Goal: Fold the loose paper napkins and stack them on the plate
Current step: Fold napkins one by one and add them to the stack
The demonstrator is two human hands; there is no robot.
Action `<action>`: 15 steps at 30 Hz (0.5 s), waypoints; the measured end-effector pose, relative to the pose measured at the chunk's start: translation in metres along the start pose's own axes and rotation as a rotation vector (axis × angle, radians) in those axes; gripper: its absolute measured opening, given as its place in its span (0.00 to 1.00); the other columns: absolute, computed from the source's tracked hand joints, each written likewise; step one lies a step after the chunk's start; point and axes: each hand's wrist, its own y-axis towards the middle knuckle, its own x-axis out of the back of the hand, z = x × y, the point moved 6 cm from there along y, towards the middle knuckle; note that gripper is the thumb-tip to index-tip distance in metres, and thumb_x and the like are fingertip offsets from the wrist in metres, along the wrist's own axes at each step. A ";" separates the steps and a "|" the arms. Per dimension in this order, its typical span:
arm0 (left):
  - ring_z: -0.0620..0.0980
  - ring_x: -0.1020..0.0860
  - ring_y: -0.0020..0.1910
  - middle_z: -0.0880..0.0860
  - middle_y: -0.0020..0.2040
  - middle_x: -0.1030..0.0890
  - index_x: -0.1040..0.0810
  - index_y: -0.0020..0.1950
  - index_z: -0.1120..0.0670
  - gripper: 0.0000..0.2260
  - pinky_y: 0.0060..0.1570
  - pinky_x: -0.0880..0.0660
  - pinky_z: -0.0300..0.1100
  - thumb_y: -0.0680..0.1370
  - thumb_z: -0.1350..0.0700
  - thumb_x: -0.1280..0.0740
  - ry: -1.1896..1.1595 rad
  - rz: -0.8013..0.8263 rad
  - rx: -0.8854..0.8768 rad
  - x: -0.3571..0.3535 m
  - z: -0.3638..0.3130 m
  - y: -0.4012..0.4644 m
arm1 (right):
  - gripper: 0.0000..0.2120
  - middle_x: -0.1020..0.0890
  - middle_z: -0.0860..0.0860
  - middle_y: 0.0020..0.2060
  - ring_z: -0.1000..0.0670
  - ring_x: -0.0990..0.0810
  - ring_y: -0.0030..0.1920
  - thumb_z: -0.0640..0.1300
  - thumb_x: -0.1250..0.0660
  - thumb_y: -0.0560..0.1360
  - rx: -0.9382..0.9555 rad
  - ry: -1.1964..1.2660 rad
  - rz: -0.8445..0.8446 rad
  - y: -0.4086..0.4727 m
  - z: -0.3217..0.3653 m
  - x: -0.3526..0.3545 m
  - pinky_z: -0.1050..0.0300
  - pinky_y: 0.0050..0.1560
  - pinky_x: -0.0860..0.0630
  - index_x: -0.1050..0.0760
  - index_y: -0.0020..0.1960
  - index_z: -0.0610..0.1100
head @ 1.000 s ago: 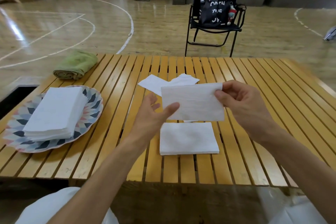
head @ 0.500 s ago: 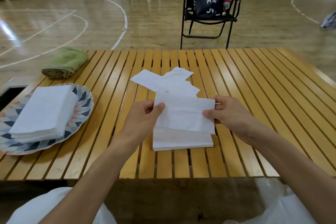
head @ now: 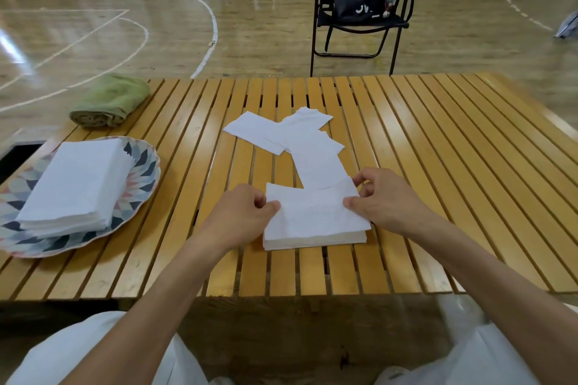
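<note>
A folded white napkin [head: 312, 212] lies on top of a small pile of folded napkins [head: 316, 239] near the table's front edge. My left hand [head: 240, 219] pinches its left edge, thumb on top. At the napkin's right edge, my right hand [head: 384, 200] pinches it with thumb and fingers. Behind the pile, a few loose napkins [head: 291, 134] lie overlapping on the slats. At the left stands a patterned plate [head: 142, 172] carrying a thick stack of folded napkins [head: 78, 184].
The slatted wooden table [head: 438, 166] spreads wide to the right. A rolled green towel [head: 109, 101] lies at the back left. Beyond the table, a black folding chair [head: 359, 22] holds a dark backpack on a gym floor.
Both hands have lowered the folded napkin from mid-air down onto the small pile in front of me. The camera has tilted down slightly.
</note>
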 end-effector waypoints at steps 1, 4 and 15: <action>0.52 0.26 0.33 0.58 0.35 0.25 0.21 0.46 0.65 0.21 0.34 0.32 0.41 0.81 0.46 0.35 0.018 0.000 0.005 0.000 0.001 0.000 | 0.09 0.17 0.47 0.42 0.50 0.17 0.44 0.45 0.28 0.76 -0.003 -0.011 0.008 0.000 -0.001 -0.001 0.54 0.44 0.20 0.25 0.54 0.49; 0.48 0.29 0.32 0.55 0.34 0.28 0.24 0.41 0.64 0.20 0.32 0.34 0.39 0.81 0.47 0.35 0.058 0.012 0.013 -0.003 0.002 0.002 | 0.10 0.18 0.48 0.44 0.50 0.17 0.46 0.46 0.28 0.76 -0.013 -0.038 0.016 0.001 -0.003 -0.003 0.54 0.46 0.19 0.26 0.55 0.49; 0.48 0.29 0.30 0.50 0.30 0.29 0.28 0.36 0.54 0.17 0.33 0.32 0.41 0.81 0.48 0.36 0.214 -0.012 0.000 -0.008 -0.001 0.004 | 0.12 0.19 0.51 0.45 0.53 0.19 0.46 0.45 0.28 0.76 -0.007 -0.116 0.030 0.004 -0.006 -0.010 0.62 0.37 0.27 0.26 0.58 0.48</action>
